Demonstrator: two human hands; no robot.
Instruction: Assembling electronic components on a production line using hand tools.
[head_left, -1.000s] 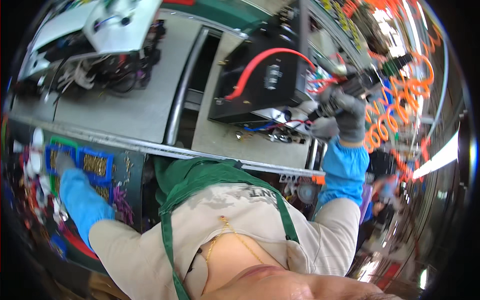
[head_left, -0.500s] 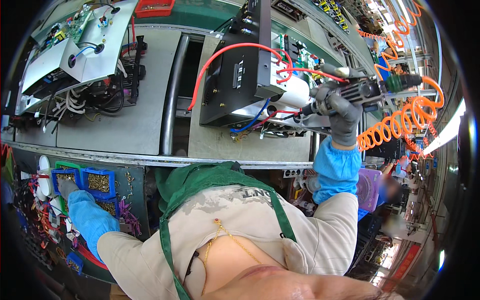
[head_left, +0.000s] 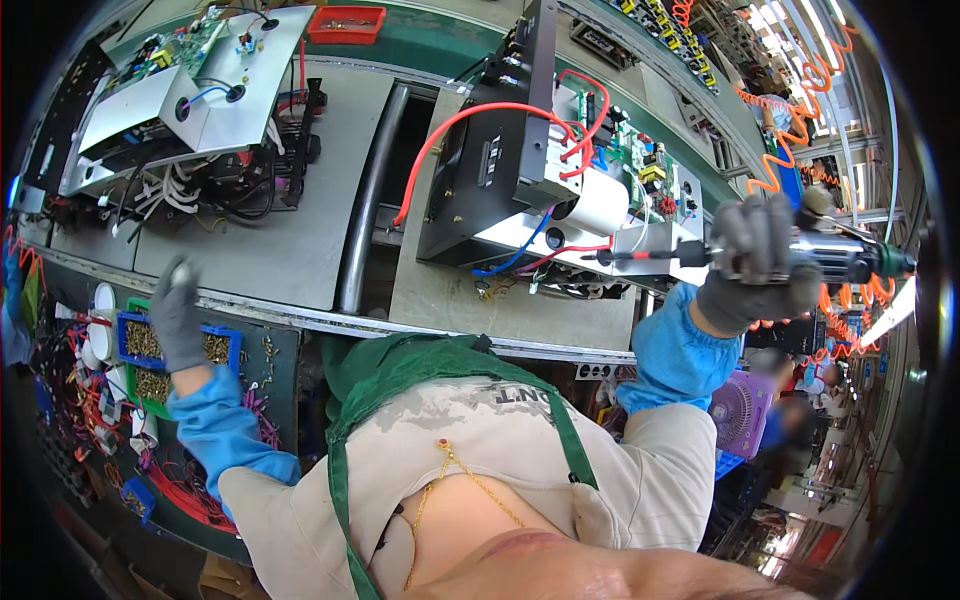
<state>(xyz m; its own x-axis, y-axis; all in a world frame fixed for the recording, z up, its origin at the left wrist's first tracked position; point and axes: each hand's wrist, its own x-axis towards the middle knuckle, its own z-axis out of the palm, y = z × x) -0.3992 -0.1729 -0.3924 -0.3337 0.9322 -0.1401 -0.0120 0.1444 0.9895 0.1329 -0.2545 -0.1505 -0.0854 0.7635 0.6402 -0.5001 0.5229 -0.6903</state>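
My right hand (head_left: 752, 268), in a grey glove, is closed around a pneumatic screwdriver (head_left: 845, 258). Its bit points left, toward a black and silver metal chassis (head_left: 490, 190) with red and blue cables, a white cylinder (head_left: 598, 203) and a green circuit board (head_left: 630, 145). My left hand (head_left: 178, 320), gloved too, is raised just above the blue bins (head_left: 222, 362) of brass-coloured screws. Its fingers are drawn together at the tips; anything between them is too small to make out.
A second opened chassis (head_left: 190, 130) stands at the far left on the metal worktop (head_left: 250, 255). A dark roller (head_left: 375, 200) separates the plates. At the back sits a red tray (head_left: 346, 25). Coiled orange air hoses (head_left: 815, 80) hang at the right, above a purple fan (head_left: 738, 405).
My left hand has come up out of the screw bin toward the worktop edge. My right hand has drawn the screwdriver to the right, away from the chassis, and turned it more level.
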